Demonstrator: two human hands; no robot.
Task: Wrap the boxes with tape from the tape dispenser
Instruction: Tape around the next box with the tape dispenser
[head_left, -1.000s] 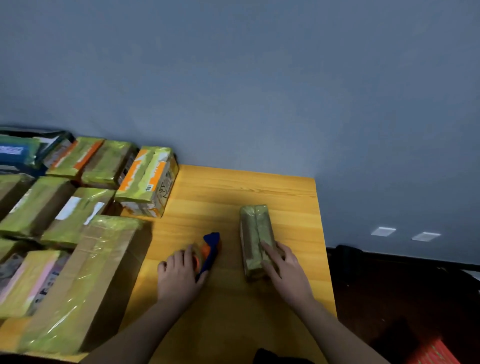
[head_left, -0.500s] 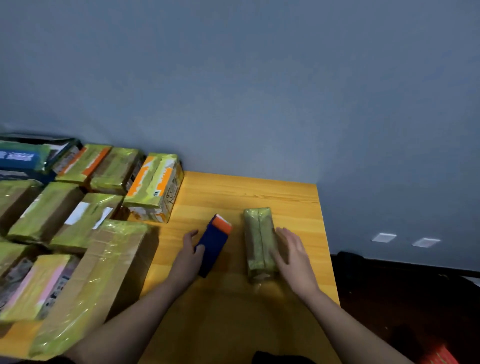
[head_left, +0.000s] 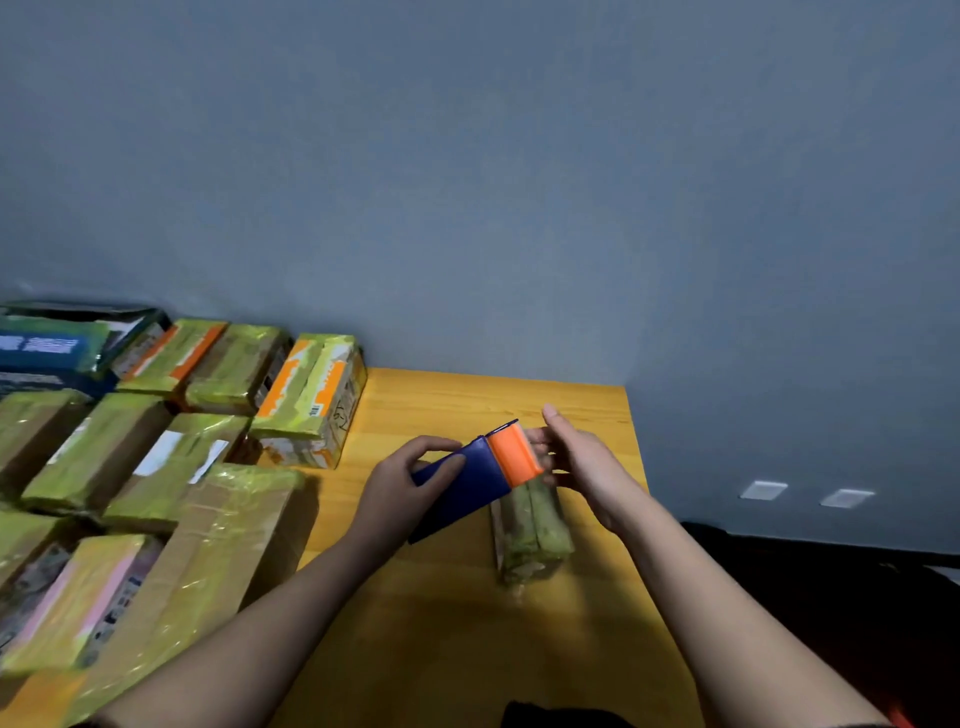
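A blue tape dispenser with an orange end (head_left: 480, 475) is lifted above the wooden table (head_left: 447, 613). My left hand (head_left: 410, 480) grips its blue body from the left. My right hand (head_left: 579, 460) is at the orange end, fingers curled round its far side. Under the dispenser's orange end lies a small narrow box wrapped in greenish tape (head_left: 530, 530), flat on the table, its far end hidden by the dispenser and my right hand.
Several tape-wrapped boxes crowd the left side, the nearest a long brown one (head_left: 208, 561) and an orange-and-white one (head_left: 311, 400). A grey wall stands just behind the table. The table's right edge drops to a dark floor.
My left hand lifted the dispenser off the table and swung it right over the small box. My right hand left the box and came up to the orange end.
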